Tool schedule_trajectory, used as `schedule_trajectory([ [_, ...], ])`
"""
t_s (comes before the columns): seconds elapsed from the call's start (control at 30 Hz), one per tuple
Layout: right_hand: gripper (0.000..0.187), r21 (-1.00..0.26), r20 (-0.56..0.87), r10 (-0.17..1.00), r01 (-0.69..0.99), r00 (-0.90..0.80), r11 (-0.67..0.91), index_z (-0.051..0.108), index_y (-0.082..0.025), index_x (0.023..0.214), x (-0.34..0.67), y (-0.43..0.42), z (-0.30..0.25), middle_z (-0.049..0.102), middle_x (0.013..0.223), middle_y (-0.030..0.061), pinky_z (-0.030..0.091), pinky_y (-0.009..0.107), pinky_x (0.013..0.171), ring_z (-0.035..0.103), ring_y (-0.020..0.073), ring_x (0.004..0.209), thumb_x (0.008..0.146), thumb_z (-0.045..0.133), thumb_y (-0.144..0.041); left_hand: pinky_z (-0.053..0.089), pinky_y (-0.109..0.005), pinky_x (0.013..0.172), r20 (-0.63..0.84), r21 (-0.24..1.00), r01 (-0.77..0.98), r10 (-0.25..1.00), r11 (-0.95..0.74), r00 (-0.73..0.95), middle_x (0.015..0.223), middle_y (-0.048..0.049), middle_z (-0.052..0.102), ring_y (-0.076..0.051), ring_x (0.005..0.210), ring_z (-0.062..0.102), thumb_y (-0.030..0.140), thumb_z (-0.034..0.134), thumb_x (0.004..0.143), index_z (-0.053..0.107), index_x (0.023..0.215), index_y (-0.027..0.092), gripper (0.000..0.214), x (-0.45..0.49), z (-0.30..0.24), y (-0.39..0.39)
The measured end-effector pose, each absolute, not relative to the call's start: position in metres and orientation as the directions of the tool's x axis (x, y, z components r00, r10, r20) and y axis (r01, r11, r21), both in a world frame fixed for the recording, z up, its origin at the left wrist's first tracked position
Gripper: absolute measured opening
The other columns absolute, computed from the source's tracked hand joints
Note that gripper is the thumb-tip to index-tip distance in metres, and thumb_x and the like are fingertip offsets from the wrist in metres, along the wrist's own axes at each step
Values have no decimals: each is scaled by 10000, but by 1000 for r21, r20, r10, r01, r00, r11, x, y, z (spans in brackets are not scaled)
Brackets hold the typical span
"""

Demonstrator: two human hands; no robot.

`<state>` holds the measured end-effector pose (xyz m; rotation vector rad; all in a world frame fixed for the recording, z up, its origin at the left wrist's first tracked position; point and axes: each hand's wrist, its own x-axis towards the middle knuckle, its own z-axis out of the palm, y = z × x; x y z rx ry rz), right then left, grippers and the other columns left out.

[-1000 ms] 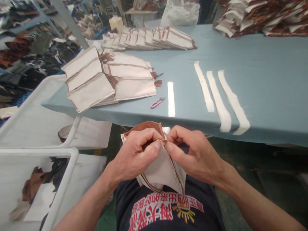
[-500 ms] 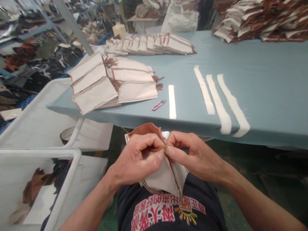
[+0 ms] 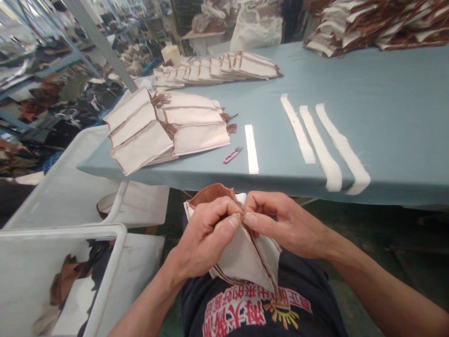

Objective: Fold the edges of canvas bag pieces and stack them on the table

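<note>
A folded cream fabric piece (image 3: 242, 262) with brown edging and a brown lining lies in my lap. My left hand (image 3: 206, 234) and my right hand (image 3: 280, 224) both pinch its top edge, thumbs meeting at the middle. On the blue table (image 3: 386, 107) ahead, pink thread snips (image 3: 231, 155) lie near the front edge, beside a short white strip (image 3: 251, 149).
A fanned stack of cream pieces (image 3: 164, 128) lies at the table's left, another row (image 3: 217, 68) farther back, and a large pile (image 3: 372, 23) at the far right. Three long white strips (image 3: 324, 145) lie right of centre. White bins (image 3: 52, 267) with scraps stand at my left.
The view has shifted slightly; both hands keep pinching the same edge of the fabric piece, with little movement.
</note>
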<state>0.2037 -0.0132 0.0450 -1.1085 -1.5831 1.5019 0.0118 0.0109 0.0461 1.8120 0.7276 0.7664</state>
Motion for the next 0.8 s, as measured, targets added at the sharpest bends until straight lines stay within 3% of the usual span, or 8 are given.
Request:
schedule_trajectory([
  [0.23,371,-995,-85,911,88,-403,-54,490,-185,714,206,-13,43,420,654,-54,298,220,516,367,93,591,901,645,-466,369,-197,606,227,900,153,739,-408,635,732,47,562,-77,648,475,188,501,1012,530,773,174,241,11,44,10],
  [0.37,326,-993,-102,919,94,-380,-71,526,-173,720,211,-12,37,457,653,-51,313,213,513,390,89,591,892,676,-406,378,-200,642,224,870,187,703,-457,675,774,41,570,-79,686,502,173,468,1040,561,854,170,208,9,43,10],
  [0.67,202,-956,-117,936,293,-333,-15,584,-172,689,210,-12,53,561,625,-44,357,193,493,460,76,557,849,656,-272,338,-223,615,143,893,204,683,-401,716,683,56,423,-86,624,407,218,380,1073,411,726,188,350,9,42,16],
  [0.8,141,-937,-139,956,348,-260,-41,556,-183,668,203,-12,57,546,604,-47,347,196,475,465,82,545,790,623,-210,331,-228,601,98,883,271,716,-382,691,680,53,441,-85,615,413,254,373,1086,428,727,184,371,9,43,14],
])
